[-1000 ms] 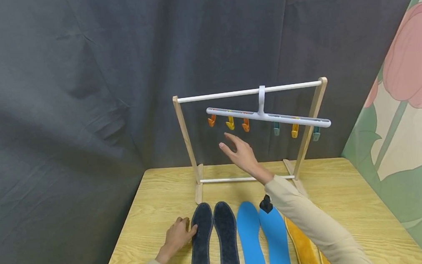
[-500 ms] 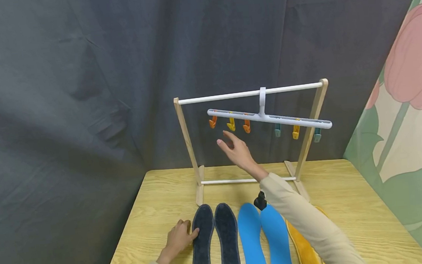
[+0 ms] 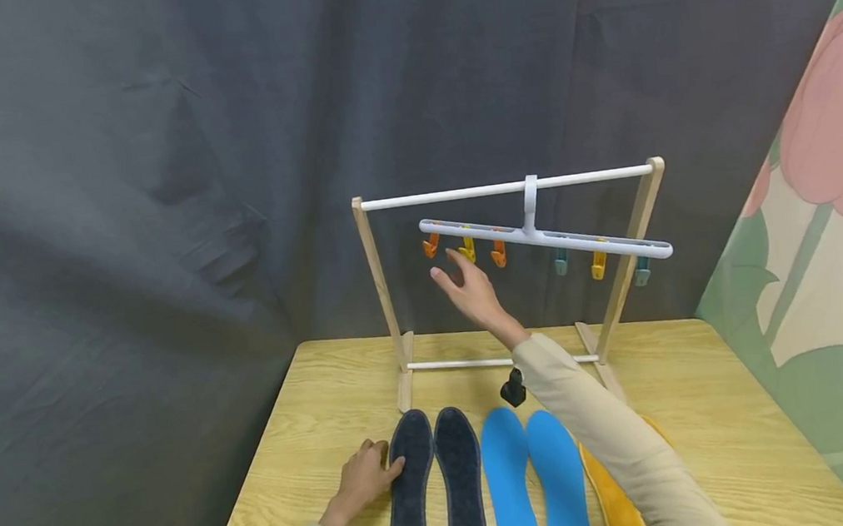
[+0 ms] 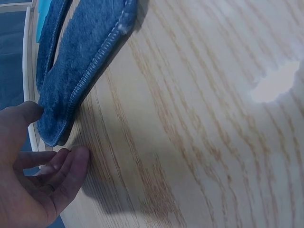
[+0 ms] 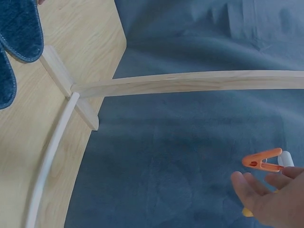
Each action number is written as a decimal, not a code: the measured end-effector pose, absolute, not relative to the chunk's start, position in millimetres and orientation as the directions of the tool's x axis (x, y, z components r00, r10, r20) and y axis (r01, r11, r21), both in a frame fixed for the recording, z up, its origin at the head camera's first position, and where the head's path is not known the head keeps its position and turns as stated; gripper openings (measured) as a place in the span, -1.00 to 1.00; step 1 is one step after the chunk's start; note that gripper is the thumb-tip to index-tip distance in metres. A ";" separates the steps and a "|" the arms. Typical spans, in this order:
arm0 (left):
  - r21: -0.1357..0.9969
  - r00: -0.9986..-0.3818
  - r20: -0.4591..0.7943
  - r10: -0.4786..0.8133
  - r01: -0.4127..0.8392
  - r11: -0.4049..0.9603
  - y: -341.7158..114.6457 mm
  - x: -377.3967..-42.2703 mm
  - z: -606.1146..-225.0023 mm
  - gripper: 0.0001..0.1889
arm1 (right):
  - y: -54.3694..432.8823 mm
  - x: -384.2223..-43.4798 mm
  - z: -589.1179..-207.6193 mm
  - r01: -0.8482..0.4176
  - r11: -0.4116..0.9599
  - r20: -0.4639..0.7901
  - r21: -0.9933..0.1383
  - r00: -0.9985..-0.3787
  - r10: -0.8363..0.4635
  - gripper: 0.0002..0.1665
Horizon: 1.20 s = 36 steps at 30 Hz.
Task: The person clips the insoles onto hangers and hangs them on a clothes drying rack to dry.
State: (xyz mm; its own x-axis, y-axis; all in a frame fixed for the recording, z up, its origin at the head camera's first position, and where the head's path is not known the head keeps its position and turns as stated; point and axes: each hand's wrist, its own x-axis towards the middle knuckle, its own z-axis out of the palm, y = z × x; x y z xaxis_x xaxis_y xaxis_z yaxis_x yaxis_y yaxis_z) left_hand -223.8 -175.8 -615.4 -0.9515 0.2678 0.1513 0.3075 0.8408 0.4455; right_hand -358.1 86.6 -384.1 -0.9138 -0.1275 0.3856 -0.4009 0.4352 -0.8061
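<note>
The white hanger (image 3: 562,240) hangs from the wooden rack (image 3: 381,283) above the counter (image 3: 705,405), where two dark insoles (image 3: 460,477) lie side by side. The left hand (image 3: 365,477), relaxed, not grasping, rests its thumb on the leftmost insole (image 3: 410,498); the right hand (image 3: 474,296), released with fingers parted, is near an orange clip (image 3: 431,246) and a yellow clip (image 3: 468,246).

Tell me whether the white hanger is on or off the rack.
On: the hanger has its hook over the top bar of the rack, and its long arm hangs below.
</note>
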 end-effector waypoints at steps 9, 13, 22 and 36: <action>0.446 -0.948 0.154 0.280 0.319 0.836 -171.6 -223.6 -613.8 -0.64 | 81.7 -368.0 -374.9 -0.376 0.445 0.355 -0.813 -0.925 -0.133 -0.22; 0.453 -0.946 0.158 0.284 0.325 0.830 -167.8 -222.8 -613.0 -0.66 | 80.1 -370.5 -371.6 -0.355 0.447 0.338 -0.821 -0.933 -0.121 -0.21; 0.451 -0.954 0.156 0.257 0.300 0.840 -164.1 -219.7 -615.5 -0.49 | 78.9 -371.5 -368.0 -0.347 0.433 0.316 -0.832 -0.938 -0.144 -0.17; 0.470 -0.967 0.144 0.212 0.255 0.845 -164.1 -220.2 -616.4 -0.53 | 74.0 -376.1 -367.4 -0.337 0.468 0.300 -0.817 -0.941 -0.155 -0.21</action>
